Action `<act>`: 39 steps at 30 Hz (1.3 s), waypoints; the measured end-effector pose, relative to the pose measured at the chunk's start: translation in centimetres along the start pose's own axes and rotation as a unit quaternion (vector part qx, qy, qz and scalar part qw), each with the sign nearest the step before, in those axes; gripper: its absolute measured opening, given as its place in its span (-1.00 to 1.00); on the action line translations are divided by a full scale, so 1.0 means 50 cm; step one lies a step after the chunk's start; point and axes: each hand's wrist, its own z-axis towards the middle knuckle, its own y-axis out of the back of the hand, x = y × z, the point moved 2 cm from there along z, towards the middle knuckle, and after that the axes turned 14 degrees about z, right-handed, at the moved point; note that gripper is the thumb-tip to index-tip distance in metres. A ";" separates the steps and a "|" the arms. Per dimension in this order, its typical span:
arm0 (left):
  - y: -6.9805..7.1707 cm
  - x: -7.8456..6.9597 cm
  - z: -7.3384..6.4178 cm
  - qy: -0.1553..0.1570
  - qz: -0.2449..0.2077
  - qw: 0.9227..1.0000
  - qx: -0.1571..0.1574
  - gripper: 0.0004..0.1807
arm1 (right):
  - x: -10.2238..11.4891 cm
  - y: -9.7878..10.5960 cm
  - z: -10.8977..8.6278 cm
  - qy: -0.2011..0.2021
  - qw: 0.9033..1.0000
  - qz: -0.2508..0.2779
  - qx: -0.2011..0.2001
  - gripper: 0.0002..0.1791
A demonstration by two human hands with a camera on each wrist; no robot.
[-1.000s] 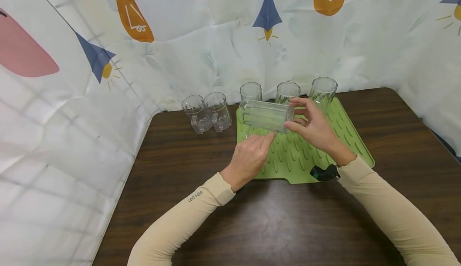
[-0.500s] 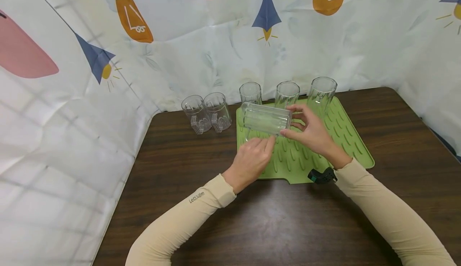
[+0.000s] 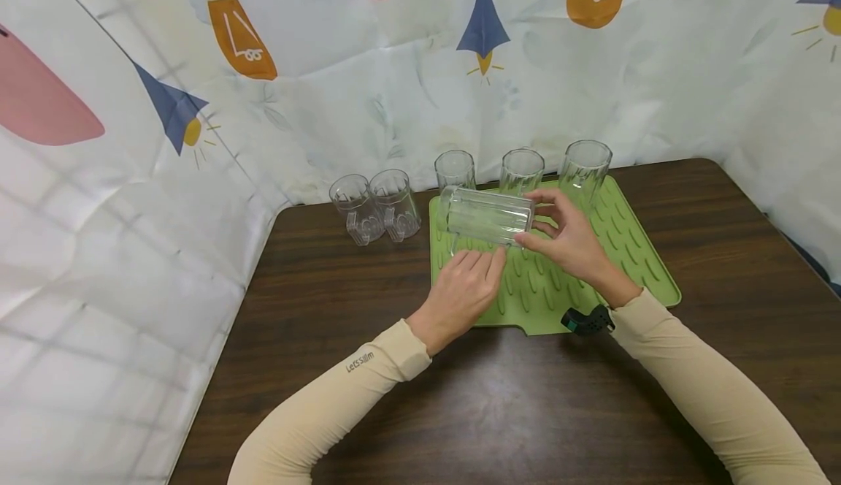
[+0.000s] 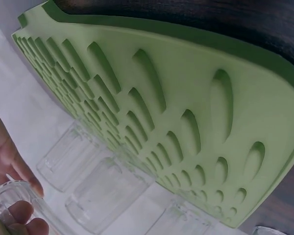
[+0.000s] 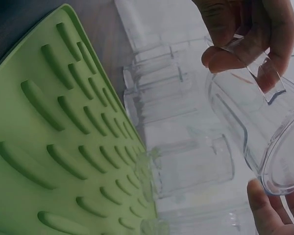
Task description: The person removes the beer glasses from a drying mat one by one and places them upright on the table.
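A clear mug with a handle (image 3: 488, 216) is held on its side above the green ribbed mat. My left hand (image 3: 463, 280) grips its handle from below; the right wrist view shows the left fingers (image 5: 255, 41) curled through the handle. At the other end, my right hand (image 3: 570, 240) holds the mug's base between thumb and fingers. Right fingertips (image 5: 264, 208) touch the base's rim in the right wrist view. Only a small part of the mug (image 4: 10, 193) appears at the lower left of the left wrist view.
The green mat (image 3: 539, 302) lies on a dark wooden table (image 3: 486, 412). Three clear glasses, the left one (image 3: 453, 169), the middle one (image 3: 523, 167) and the right one (image 3: 587, 160), line its back edge. Two clear mugs (image 3: 397, 211) stand left of it. A printed curtain (image 3: 394, 90) hangs behind.
My right hand has shifted slightly left and its thumb has come further onto the mug's base end. The mug's tilt has varied a little; the left hand keeps its grip on the handle.
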 end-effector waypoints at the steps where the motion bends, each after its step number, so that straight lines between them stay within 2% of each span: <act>1: 0.000 0.000 0.000 -0.001 0.001 1.000 0.001 -0.74 | 0.000 0.000 0.000 0.000 1.000 0.001 0.000 -0.29; 13: 0.007 0.000 0.002 -0.005 0.019 1.000 -0.006 -0.73 | 0.003 0.000 -0.003 0.011 1.000 0.019 -0.006 -0.29; 22: 0.011 0.010 0.002 -0.002 -0.051 0.999 -0.015 -0.65 | 0.007 0.003 -0.002 0.033 0.999 0.039 -0.008 -0.33; 27: 0.018 0.026 0.003 0.020 -0.088 0.994 -0.064 -0.55 | 0.014 0.007 0.000 0.042 0.998 0.039 -0.009 -0.33; 32: 0.020 0.048 -0.003 0.065 -0.133 0.981 -0.128 -0.52 | 0.022 0.010 0.004 0.042 0.998 0.038 -0.012 -0.34; 35: 0.018 0.060 -0.009 0.105 -0.170 0.970 -0.140 -0.48 | 0.029 0.012 0.006 0.044 0.998 0.042 -0.017 -0.33; 37: 0.016 0.066 -0.013 0.146 -0.226 0.954 -0.137 -0.47 | 0.033 0.013 0.007 0.044 0.998 0.047 -0.020 -0.31; 39: 0.014 0.069 -0.018 0.188 -0.293 0.928 -0.131 -0.48 | 0.038 0.014 0.008 0.044 0.997 0.052 -0.019 -0.31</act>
